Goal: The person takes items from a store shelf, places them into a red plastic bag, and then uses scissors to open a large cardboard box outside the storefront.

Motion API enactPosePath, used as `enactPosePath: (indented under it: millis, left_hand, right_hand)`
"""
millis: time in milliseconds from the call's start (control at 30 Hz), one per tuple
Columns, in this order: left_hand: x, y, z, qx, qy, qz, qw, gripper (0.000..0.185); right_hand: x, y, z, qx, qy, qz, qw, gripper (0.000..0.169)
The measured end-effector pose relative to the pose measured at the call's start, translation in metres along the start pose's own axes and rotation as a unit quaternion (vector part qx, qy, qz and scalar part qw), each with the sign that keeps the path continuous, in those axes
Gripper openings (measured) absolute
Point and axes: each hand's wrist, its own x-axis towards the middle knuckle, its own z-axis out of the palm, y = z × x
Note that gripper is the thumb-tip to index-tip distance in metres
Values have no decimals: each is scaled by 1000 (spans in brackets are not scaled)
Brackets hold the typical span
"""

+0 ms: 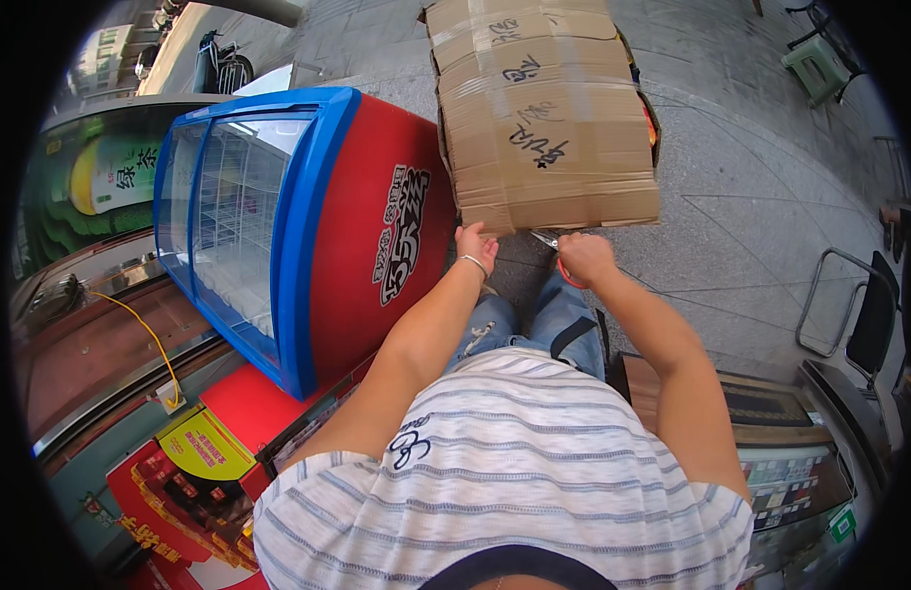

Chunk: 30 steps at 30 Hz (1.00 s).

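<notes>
A large cardboard box (551, 133) stands before me, its top crossed by clear tape and marked with black handwriting. At its near left corner, my left hand (479, 247) has its fingers against the lower cardboard edge; whether they grip it is not plain. My right hand (587, 258) is closed around red-handled scissors (545, 238). Their metal blades point left, at the near edge of the cardboard. Part of the blades is hidden by that edge. Some colourful contents show along the box's right side.
A red and blue display freezer (382, 199) with sliding glass stands close on the left. Grey paving (743, 214) surrounds the box. Rightward are a black metal-framed chair (869, 317) and a green plastic stool (817, 70). A glass counter (787, 479) is at lower right, a red product display (197, 509) at lower left.
</notes>
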Motion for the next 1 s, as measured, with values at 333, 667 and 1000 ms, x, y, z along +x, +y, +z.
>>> enactPosePath:
  millis: [333,667,1000]
  left_hand:
    - [-9,-7,8,-144,48,6,988,15]
    - [-25,-27,25,-69,-36,-49,996,42]
    - [-25,-43,40,-139,-30,-36,989,30]
  right_hand:
    - [-90,-4,54,259,0,206,944,32]
    - [-89,32,73,627,19,277,728,30]
    - [-66,-22,70,913,-11,211,350,28]
